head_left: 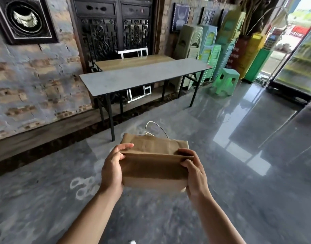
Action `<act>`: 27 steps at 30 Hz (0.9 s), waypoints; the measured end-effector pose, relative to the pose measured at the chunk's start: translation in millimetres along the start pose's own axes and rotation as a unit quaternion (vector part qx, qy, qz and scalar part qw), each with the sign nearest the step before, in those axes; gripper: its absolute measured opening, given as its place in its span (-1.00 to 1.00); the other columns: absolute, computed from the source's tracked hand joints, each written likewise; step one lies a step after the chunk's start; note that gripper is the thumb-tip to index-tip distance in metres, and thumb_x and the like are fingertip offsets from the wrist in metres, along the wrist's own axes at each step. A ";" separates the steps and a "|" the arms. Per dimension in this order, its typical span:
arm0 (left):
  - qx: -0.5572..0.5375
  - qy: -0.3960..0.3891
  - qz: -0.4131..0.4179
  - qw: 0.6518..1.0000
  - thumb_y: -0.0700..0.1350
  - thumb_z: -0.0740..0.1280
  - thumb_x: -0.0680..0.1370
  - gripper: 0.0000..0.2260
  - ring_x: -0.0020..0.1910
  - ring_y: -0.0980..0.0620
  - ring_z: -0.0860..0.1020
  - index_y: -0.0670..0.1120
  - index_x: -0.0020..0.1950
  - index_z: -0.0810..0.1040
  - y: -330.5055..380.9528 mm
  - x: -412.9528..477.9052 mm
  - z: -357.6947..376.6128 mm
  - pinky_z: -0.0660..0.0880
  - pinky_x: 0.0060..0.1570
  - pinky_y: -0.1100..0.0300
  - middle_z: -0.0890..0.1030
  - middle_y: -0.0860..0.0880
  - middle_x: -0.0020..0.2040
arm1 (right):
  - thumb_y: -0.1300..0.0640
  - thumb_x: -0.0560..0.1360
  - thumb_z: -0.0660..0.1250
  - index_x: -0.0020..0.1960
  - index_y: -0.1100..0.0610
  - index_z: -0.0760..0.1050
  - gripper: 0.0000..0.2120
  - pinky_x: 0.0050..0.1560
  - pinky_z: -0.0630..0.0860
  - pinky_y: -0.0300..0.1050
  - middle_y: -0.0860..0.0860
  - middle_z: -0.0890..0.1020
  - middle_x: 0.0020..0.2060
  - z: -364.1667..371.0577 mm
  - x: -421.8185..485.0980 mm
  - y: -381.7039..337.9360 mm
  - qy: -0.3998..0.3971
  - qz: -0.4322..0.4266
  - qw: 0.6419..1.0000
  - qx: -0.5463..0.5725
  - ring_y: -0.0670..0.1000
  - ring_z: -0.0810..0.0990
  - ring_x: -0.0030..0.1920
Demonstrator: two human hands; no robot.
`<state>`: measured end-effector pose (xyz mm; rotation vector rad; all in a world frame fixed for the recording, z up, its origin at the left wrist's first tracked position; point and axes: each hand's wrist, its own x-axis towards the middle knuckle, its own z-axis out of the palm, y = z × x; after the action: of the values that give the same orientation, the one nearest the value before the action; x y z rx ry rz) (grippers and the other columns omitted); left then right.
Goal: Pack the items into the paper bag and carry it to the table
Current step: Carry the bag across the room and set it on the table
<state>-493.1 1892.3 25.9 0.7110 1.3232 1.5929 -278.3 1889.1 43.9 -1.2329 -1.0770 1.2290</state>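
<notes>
A brown paper bag [153,166] with its top folded over is held out in front of me, above the grey floor. A white cord handle [155,128] sticks up behind the fold. My left hand [113,167] grips the bag's left side and my right hand [192,170] grips its right side, thumbs on the fold. The bag's contents are hidden. A long grey table [142,76] on black legs stands a few steps ahead by the brick wall, its top bare.
A wooden-topped table [133,61] stands behind the grey one against a carved dark door. Stacked green plastic stools [200,43] and a single green stool [226,81] are at the right. A glass-door fridge [299,62] stands at far right. Glossy floor lies between me and the table.
</notes>
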 end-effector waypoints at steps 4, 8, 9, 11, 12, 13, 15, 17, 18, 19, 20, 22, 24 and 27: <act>-0.004 -0.011 -0.014 1.000 -0.12 0.10 0.39 -0.62 0.19 -0.24 0.51 0.06 -0.14 0.72 12.1 103.3 67.1 0.32 0.33 -0.27 0.67 -0.07 0.15 | 0.19 0.31 0.20 -0.01 0.01 0.61 -0.67 -0.04 0.31 -0.03 -0.02 0.67 -0.05 -0.8 118.7 -17.7 0.015 -0.013 1.000 0.007 -0.05 0.49 -0.09; 0.001 -0.020 -0.017 1.000 -0.13 0.09 0.39 -0.62 0.15 -0.21 0.50 0.07 -0.14 0.72 13.1 194.3 128.3 0.38 0.23 -0.22 0.66 -0.06 0.13 | 0.20 0.31 0.19 -0.01 0.02 0.62 -0.66 -0.05 0.30 -0.07 -0.02 0.67 -0.07 -5.5 229.6 -27.0 0.014 -0.011 1.000 0.015 -0.05 0.49 -0.09; 0.001 -0.021 -0.017 1.000 -0.14 0.09 0.38 -0.62 0.14 -0.19 0.50 0.08 -0.15 0.72 11.2 217.9 144.4 0.39 0.16 -0.16 0.65 -0.07 0.09 | 0.20 0.31 0.19 -0.02 0.02 0.62 -0.67 -0.05 0.30 -0.06 -0.02 0.67 -0.07 -7.7 259.3 -27.2 0.011 -0.009 1.000 0.016 -0.05 0.49 -0.09; -0.001 -0.019 -0.011 1.000 -0.15 0.10 0.37 -0.61 0.12 -0.13 0.49 0.09 -0.17 0.72 3.2 268.3 179.7 0.35 0.12 -0.08 0.64 -0.06 0.05 | 0.20 0.31 0.19 -0.03 0.01 0.62 -0.67 -0.05 0.30 -0.05 -0.03 0.67 -0.07 -15.2 323.6 -25.6 0.007 -0.009 1.000 0.018 -0.04 0.48 -0.09; -0.003 -0.016 -0.005 1.000 -0.16 0.09 0.38 -0.60 0.12 -0.12 0.49 0.10 -0.17 0.72 -1.6 294.9 199.6 0.34 0.13 -0.07 0.64 -0.06 0.04 | 0.20 0.30 0.19 -0.03 0.01 0.62 -0.67 -0.06 0.30 -0.06 -0.04 0.67 -0.07 -19.5 358.0 -26.0 0.003 -0.012 1.000 0.020 -0.04 0.48 -0.08; -0.007 -0.015 0.003 1.000 -0.18 0.08 0.41 -0.59 0.12 -0.13 0.48 0.10 -0.18 0.72 -6.5 321.0 220.7 0.33 0.13 -0.09 0.64 -0.08 0.03 | 0.20 0.30 0.19 -0.03 0.02 0.62 -0.67 -0.07 0.31 -0.07 -0.05 0.68 -0.07 -24.2 393.4 -26.8 -0.005 -0.017 1.000 0.018 -0.04 0.48 -0.08; -0.010 -0.005 0.011 1.000 -0.21 0.07 0.46 -0.57 0.12 -0.13 0.46 0.11 -0.19 0.72 -16.6 372.6 264.5 0.34 0.17 -0.19 0.61 -0.10 0.02 | 0.20 0.30 0.18 -0.03 0.02 0.62 -0.66 -0.14 0.34 -0.12 -0.07 0.68 -0.07 -36.2 463.8 -29.2 -0.018 -0.023 1.000 0.012 -0.07 0.48 -0.10; -0.014 0.022 0.003 1.000 -0.18 0.09 0.42 -0.59 0.11 -0.13 0.46 0.12 -0.21 0.72 -22.1 423.1 311.0 0.34 0.23 -0.26 0.60 -0.08 -0.01 | 0.20 0.30 0.18 -0.03 0.00 0.61 -0.66 -0.18 0.35 -0.15 -0.09 0.69 -0.09 -52.2 535.0 -36.9 -0.030 -0.024 0.999 0.003 -0.13 0.50 -0.14; -0.022 0.032 0.003 0.999 -0.15 0.10 0.39 -0.61 0.10 -0.14 0.46 0.13 -0.21 0.72 -23.0 448.3 334.9 0.37 0.19 -0.23 0.60 -0.07 -0.02 | 0.20 0.30 0.18 -0.02 0.00 0.61 -0.66 -0.18 0.36 -0.15 -0.09 0.69 -0.10 -60.0 571.2 -42.8 -0.040 -0.033 0.999 -0.005 -0.15 0.51 -0.15; -0.032 0.036 0.000 0.999 -0.13 0.11 0.36 -0.62 0.09 -0.15 0.46 0.12 -0.20 0.72 -22.7 472.5 358.1 0.37 0.12 -0.18 0.59 -0.08 -0.02 | 0.20 0.30 0.19 -0.02 -0.01 0.61 -0.65 -0.16 0.36 -0.14 -0.10 0.70 -0.09 -67.5 607.0 -49.7 -0.050 -0.038 0.998 -0.012 -0.14 0.52 -0.15; -0.034 0.042 -0.006 0.999 -0.12 0.12 0.34 -0.63 0.08 -0.16 0.46 0.11 -0.19 0.72 -22.8 494.3 379.3 0.36 0.08 -0.14 0.59 -0.09 0.00 | 0.20 0.30 0.19 -0.01 -0.01 0.61 -0.65 -0.15 0.36 -0.14 -0.09 0.70 -0.08 -74.8 639.8 -55.7 -0.058 -0.035 0.998 -0.020 -0.13 0.52 -0.13; -0.032 0.059 -0.006 0.998 -0.12 0.13 0.32 -0.63 0.08 -0.20 0.48 0.10 -0.19 0.72 -18.4 536.3 416.6 0.36 0.10 -0.15 0.60 -0.11 0.03 | 0.20 0.31 0.19 -0.02 -0.01 0.61 -0.66 -0.13 0.36 -0.13 -0.09 0.70 -0.07 -83.3 701.8 -70.3 -0.073 -0.029 0.997 -0.025 -0.13 0.53 -0.12; -0.034 0.083 0.000 0.996 -0.12 0.12 0.31 -0.63 0.17 -0.29 0.50 0.10 -0.19 0.72 -14.1 577.0 447.5 0.34 0.26 -0.26 0.62 -0.11 0.06 | 0.20 0.31 0.19 -0.02 -0.01 0.61 -0.66 -0.10 0.35 -0.12 -0.09 0.71 -0.07 -86.0 758.8 -84.0 -0.097 -0.031 0.994 -0.033 -0.16 0.53 -0.12; -0.026 0.099 -0.009 0.995 -0.13 0.11 0.33 -0.63 0.31 -0.32 0.45 0.11 -0.21 0.71 -7.9 637.5 481.8 0.25 0.38 -0.35 0.61 -0.13 0.07 | 0.19 0.32 0.18 -0.03 -0.04 0.61 -0.66 -0.06 0.33 -0.06 -0.11 0.70 -0.09 -80.8 838.1 -96.0 -0.115 -0.018 0.992 -0.046 -0.07 0.51 -0.09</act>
<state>-337.3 2675.1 65.9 0.5177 1.4199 1.7133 -131.9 2722.8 84.0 -1.1544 -1.3302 1.3294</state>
